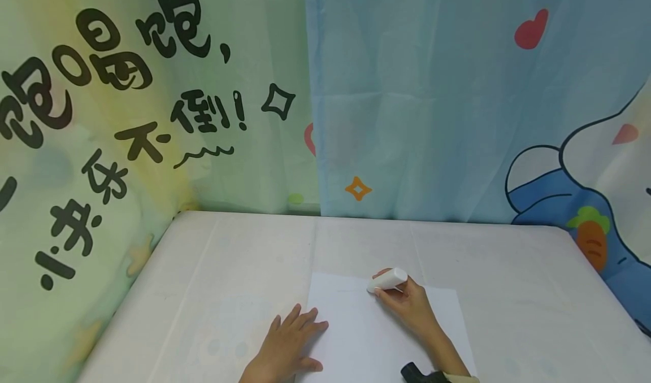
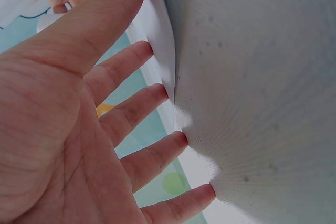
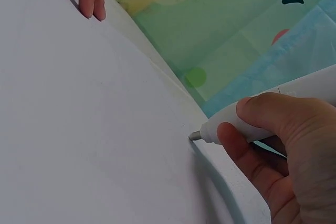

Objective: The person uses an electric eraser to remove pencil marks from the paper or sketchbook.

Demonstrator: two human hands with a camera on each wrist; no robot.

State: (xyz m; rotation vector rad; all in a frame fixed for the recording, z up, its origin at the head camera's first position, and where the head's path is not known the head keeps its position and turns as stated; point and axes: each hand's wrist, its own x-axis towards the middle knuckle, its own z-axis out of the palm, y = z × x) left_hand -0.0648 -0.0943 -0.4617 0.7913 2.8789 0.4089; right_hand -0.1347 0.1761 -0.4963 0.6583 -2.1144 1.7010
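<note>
A thick white correction pen (image 1: 387,280) with a short metal tip is pinched between the thumb and fingers of my right hand (image 1: 409,309). In the right wrist view, the tip of the correction pen (image 3: 310,85) is right at the surface of a white sheet of paper (image 1: 351,338), near its far edge. The pen lies tilted, its rear end raised. My left hand (image 1: 285,343) rests with fingers spread at the paper's left edge. Seen from the left wrist, the fingertips of my left hand (image 2: 105,124) press down along that edge, and the palm holds nothing.
The paper lies on a table with a white cover (image 1: 244,270). Behind it hang a green-yellow curtain (image 1: 244,33) with black characters and a blue curtain (image 1: 407,89) with a cartoon figure. A black wrist device (image 1: 422,374) sits on my right wrist.
</note>
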